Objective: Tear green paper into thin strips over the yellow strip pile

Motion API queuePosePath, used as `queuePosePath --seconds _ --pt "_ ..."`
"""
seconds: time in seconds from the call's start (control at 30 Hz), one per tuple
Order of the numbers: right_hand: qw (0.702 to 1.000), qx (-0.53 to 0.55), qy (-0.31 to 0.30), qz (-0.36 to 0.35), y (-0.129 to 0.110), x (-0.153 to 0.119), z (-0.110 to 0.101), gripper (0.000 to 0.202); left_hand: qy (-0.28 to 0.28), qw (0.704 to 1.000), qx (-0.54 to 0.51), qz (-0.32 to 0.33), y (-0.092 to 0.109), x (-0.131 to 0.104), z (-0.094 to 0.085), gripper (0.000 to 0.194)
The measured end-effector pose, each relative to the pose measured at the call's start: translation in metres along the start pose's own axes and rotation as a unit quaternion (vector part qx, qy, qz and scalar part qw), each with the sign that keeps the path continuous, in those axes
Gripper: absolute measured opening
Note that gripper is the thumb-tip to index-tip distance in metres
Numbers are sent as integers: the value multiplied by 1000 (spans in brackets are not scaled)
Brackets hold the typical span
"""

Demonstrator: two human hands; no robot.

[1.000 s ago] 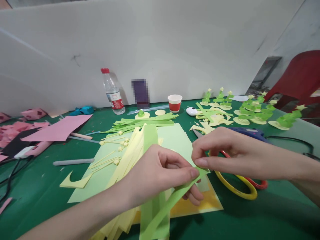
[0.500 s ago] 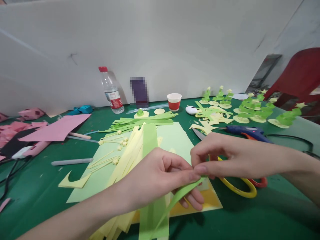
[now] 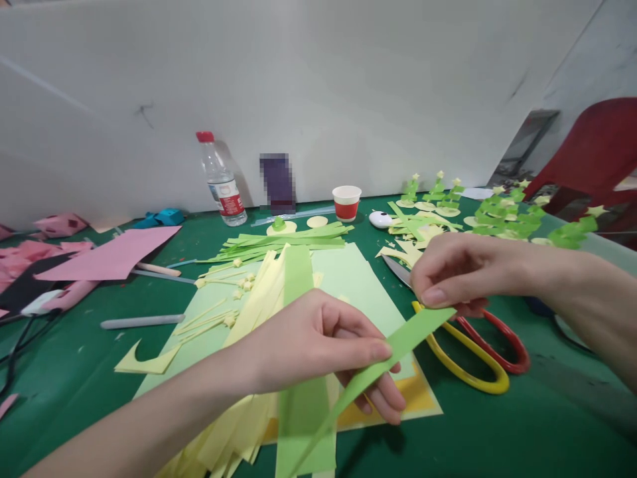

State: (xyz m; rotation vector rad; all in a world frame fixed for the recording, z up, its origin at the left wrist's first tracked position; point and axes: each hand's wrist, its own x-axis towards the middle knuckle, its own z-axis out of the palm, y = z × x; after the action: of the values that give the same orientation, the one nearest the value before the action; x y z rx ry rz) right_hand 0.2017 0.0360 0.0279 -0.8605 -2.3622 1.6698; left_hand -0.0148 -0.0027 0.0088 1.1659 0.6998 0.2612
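Observation:
A narrow green paper strip (image 3: 405, 337) stretches between my hands, its tail curving down toward the front edge of the view. My left hand (image 3: 338, 345) pinches it between thumb and fingers, partway along. At the strip's upper right end, my right hand (image 3: 450, 272) closes thumb and fingertips on it. Beneath my left hand lie a wide green paper strip (image 3: 298, 279), a fan of pale yellow paper strips (image 3: 243, 425) and pale green sheets (image 3: 353, 272). Scissors with yellow and red handles (image 3: 470, 368) rest on the table just below my right hand.
Green paper strips (image 3: 293, 240), a paper cup (image 3: 347, 204) and a water bottle (image 3: 223, 186) stand or lie behind. Several small green paper plants with stars (image 3: 512, 212) are at the back right. Pink paper (image 3: 114, 253) and a pale stick (image 3: 142, 322) lie left.
My right hand has moved right and slightly up from my left fingers, drawing out a longer, flatter stretch of the green strip. My left hand has barely moved.

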Motion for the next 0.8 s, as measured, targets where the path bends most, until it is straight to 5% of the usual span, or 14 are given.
queuePosePath --seconds 0.27,0.47,0.6,0.8 --pt "997 -64 -30 23 -1 -1 0 32 -5 999 39 -2 1 2 -3 17" --pt "981 -177 -62 59 -12 6 17 32 58 967 246 -34 -1 3 -2 15" --pt "972 -222 1 76 -17 7 25 35 87 938 331 -45 -1 3 -1 18" --pt "989 -122 -29 75 -10 12 30 26 92 935 341 -35 1 3 3 17"
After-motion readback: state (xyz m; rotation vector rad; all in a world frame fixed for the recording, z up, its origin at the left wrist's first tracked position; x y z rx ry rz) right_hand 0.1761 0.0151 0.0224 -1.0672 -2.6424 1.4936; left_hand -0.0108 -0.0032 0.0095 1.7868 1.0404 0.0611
